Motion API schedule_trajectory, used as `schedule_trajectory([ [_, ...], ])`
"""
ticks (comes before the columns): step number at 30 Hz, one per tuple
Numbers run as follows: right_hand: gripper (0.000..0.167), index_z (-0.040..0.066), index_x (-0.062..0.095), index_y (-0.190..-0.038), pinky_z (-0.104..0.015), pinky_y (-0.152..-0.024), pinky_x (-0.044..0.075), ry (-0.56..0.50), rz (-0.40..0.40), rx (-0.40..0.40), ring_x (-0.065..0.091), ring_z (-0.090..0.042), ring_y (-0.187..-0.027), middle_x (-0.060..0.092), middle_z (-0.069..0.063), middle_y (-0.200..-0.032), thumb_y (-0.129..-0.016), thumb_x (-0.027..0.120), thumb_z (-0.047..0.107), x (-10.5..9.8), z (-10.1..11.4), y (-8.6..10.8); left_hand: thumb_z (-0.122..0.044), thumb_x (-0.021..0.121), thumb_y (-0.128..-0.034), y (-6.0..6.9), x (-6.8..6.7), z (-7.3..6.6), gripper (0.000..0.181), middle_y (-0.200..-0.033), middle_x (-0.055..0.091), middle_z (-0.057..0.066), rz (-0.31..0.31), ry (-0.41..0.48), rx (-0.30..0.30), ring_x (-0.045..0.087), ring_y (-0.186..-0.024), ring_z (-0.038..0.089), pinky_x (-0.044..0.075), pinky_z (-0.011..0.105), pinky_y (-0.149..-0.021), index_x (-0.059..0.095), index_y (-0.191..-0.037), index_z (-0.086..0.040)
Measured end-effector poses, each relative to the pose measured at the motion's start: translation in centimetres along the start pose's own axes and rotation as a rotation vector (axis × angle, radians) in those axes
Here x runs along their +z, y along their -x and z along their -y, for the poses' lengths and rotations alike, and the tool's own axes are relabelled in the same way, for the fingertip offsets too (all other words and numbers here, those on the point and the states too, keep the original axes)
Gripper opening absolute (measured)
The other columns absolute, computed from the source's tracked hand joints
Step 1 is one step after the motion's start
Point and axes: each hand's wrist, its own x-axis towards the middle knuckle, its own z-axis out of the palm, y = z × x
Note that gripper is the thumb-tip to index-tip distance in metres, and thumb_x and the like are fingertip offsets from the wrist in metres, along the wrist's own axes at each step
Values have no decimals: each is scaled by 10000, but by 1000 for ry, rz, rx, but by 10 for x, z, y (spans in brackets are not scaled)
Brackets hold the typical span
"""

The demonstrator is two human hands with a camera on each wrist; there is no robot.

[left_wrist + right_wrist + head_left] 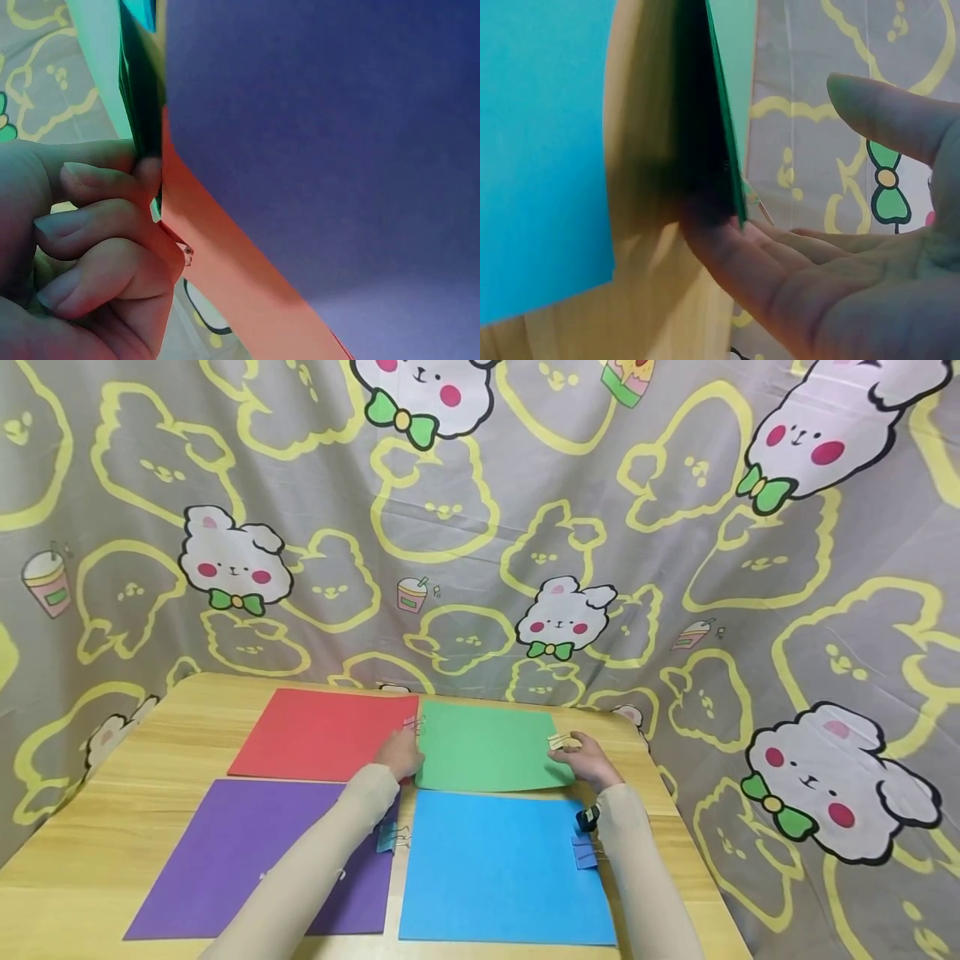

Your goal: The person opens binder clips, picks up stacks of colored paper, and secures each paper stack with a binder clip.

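Observation:
In the head view a stack of green paper [487, 747] lies at the back right, its near edge slightly bowed. My left hand [402, 753] is at its left edge; in the left wrist view, curled fingers [105, 180] pinch the green sheets [141, 97]. My right hand [588, 762] is at the opposite edge, beside a pale yellow binder clip [557, 742]. The right wrist view shows its fingers [757, 262] stretched beneath the green edge [731, 142], with the thumb raised apart. A pinkish clip [409, 723] with wire handles sits between red and green.
Red paper [322, 731] lies at the back left, purple paper [217, 852] at the front left, blue paper [502, 868] at the front right. A teal clip [386, 837] grips the purple edge, a blue clip [583, 852] the blue edge. A patterned curtain [465, 527] hangs behind the wooden table [67, 860].

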Motion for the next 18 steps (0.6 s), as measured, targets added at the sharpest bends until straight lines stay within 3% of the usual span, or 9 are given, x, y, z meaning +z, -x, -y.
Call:
schedule_trajectory([
  [2, 879, 15, 56, -1650, -656, -1174, 377, 9, 5, -3, 301, -513, -1513, 279, -328, -1643, -1034, 631, 263, 0, 0, 1, -31, 612, -936, 1, 0, 0, 365, -474, 364, -48, -11, -2, 7, 417, -419, 105, 359, 224, -413, 473, -609, -116],
  [3, 878, 20, 61, -1651, -615, -1117, 459, 11, 7, -6, 470, -489, -1409, 281, -327, -1643, -1034, 633, 267, -1, 0, 2, -28, 614, -929, 2, 0, -1, 362, -469, 368, -47, -15, 3, 9, 421, -412, 106, 359, 222, -405, 475, -606, -117],
  [9, 869, 29, 71, -1653, -540, -996, 540, 22, 8, -3, 546, -477, -1328, 317, -332, -1622, -1038, 628, 286, -1, 2, 6, -35, 604, -924, 7, -7, -8, 393, -472, 347, -57, -18, 35, 0, 366, -411, 96, 322, 218, -391, 432, -586, -138],
  [10, 865, 21, 67, -1651, -589, -1068, 499, 32, 6, -5, 410, -513, -1450, 315, -338, -1620, -1043, 619, 291, -2, 3, 8, -47, 605, -931, 7, -8, -8, 414, -471, 339, -65, -17, 41, 8, 349, -412, 89, 313, 218, -395, 420, -574, -145],
  [14, 831, 9, 99, -1646, -612, -1132, 447, 87, -34, -39, 415, -521, -1442, 305, -346, -1620, -1053, 597, 307, -8, 7, 13, -111, 634, -979, 11, -14, -10, 503, -465, 323, -80, -9, 53, 67, 293, -414, 69, 279, 218, -403, 393, -541, -168],
  [18, 789, 18, 151, -1643, -625, -1189, 382, 115, -90, -130, 334, -511, -1497, 278, -320, -1644, -1060, 584, 326, -8, 18, 27, -159, 644, -1011, 25, -34, -16, 396, -532, 428, -49, -62, 40, 180, 343, -460, 86, 305, 229, -439, 525, -636, -117],
])
